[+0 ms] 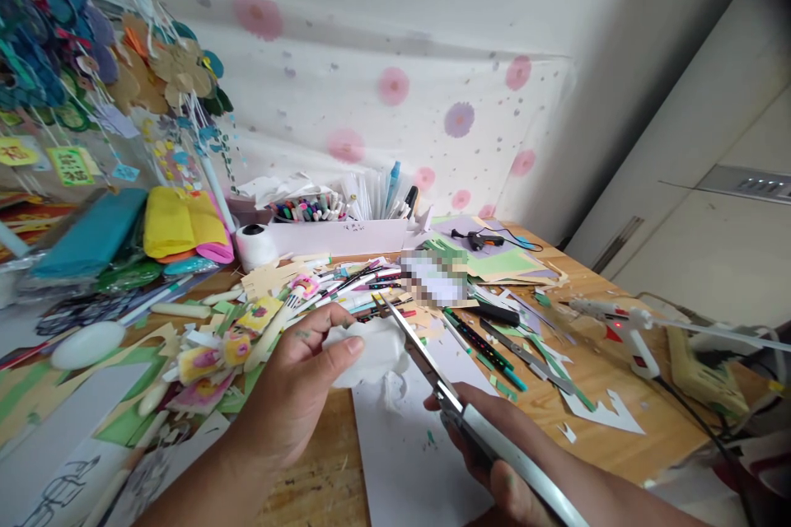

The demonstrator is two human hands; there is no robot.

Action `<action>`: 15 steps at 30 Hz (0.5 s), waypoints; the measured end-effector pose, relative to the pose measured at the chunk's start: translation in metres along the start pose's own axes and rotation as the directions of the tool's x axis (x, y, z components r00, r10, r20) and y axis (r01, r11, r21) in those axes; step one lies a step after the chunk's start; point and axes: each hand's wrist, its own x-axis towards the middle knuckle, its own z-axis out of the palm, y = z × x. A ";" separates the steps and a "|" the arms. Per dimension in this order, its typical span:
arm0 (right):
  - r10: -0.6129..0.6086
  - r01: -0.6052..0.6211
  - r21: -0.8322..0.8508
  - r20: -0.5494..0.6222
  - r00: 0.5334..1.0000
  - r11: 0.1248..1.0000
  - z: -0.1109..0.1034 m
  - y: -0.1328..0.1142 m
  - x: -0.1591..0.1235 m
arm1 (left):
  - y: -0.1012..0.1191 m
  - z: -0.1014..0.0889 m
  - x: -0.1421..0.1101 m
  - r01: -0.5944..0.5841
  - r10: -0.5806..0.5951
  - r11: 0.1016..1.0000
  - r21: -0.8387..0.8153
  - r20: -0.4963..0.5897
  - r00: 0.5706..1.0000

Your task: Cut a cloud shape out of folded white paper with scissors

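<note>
Between the thumb and fingers of my left hand [309,375] is a white paper cutout [367,350] with a wavy edge. My right hand [494,445] grips a large pair of scissors [448,399], whose blades point up and to the left against the cutout's right edge. A thin curled white strip [394,391] hangs just below that edge. Underneath lies a white sheet of paper [408,461] with a few tiny green scraps on it. My right fingers are partly hidden behind the scissor handles.
Pens and paper scraps [371,276] cover the table's middle. A white glue gun [624,329] with a lit red light rests at right, a black glue gun [479,240] farther back. A box of markers [339,235] stands by the wall. Paper flower crafts [216,358] lie at left.
</note>
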 end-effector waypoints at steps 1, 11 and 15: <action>0.003 -0.003 0.019 0.011 1.000 1.000 0.000 0.000 0.002 | -0.001 0.000 0.000 0.005 -0.005 1.000 0.003 0.011 1.000; -0.034 0.038 0.072 -0.053 0.998 0.997 0.008 0.004 0.010 | -0.018 0.013 -0.009 0.079 -0.080 0.997 0.014 0.084 0.993; -0.044 0.049 0.082 -0.069 0.997 0.995 0.014 0.009 0.015 | -0.017 0.022 -0.010 0.098 -0.098 0.995 0.003 0.066 0.993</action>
